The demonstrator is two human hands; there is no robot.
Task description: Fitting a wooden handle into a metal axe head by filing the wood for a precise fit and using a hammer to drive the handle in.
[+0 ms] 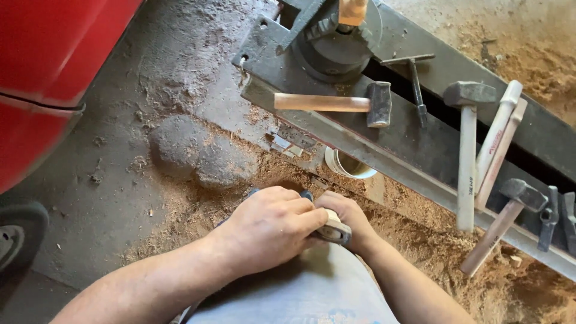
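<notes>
My left hand [268, 228] and my right hand [351, 219] meet low in the middle of the view, above my lap in light trousers. Both close around a small pale wooden piece with a dark band [336, 230]; only its end shows between the fingers. A dark blue object [306, 195] peeks out just behind my left knuckles. Sawdust covers the floor around the hands.
A dark metal lathe bed [336, 138] runs diagonally from top centre to the right edge. On it lie several hammers [379, 103] with wooden handles, a T-handled chuck key [415, 78] and a chuck [336, 36]. A white cup [348, 167] sits below the bed. A red body [54, 66] fills the top left.
</notes>
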